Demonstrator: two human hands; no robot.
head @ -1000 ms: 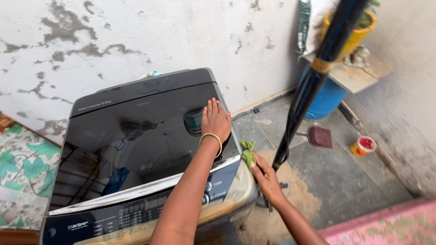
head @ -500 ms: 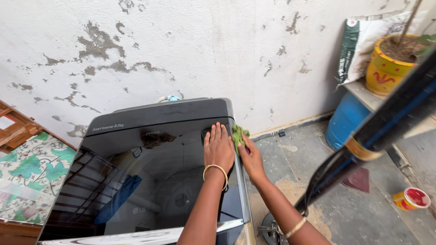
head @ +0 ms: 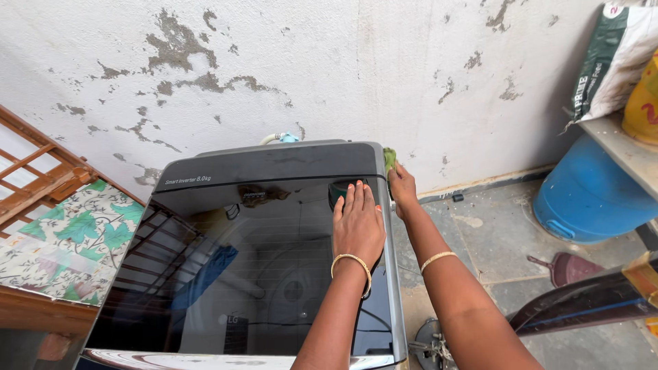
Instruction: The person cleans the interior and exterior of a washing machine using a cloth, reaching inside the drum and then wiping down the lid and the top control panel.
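Head view, looking down on a top-load washing machine (head: 274, 164) w/ a dark glossy glass lid (head: 226, 274), set against a peeling white wall (head: 308, 62). Left hand (head: 358, 229) lies flat on the lid near its right rear corner, fingers (head: 354, 197) straight and close together, palm down, gripping nothing; gold bangle at the wrist. Right hand (head: 402, 186) is just right of the left fingers, on the machine's right edge, its fingers curled over a green cloth (head: 389, 159) pressed to the rear right corner of the casing; only a bit of cloth shows beyond the fingertips. Both hands sit near each other but apart. Behind the fingers, at the back of the machine, a hose end (head: 279, 138) pokes up. Far left of the hands: leaf-print cloth (head: 68, 240) by a wooden frame (head: 41, 164). Far right: blue drum (head: 589, 199) on the floor under a shelf (head: 617, 147), white sack (head: 613, 58) above, dark red dustpan (head: 569, 268) on the concrete.
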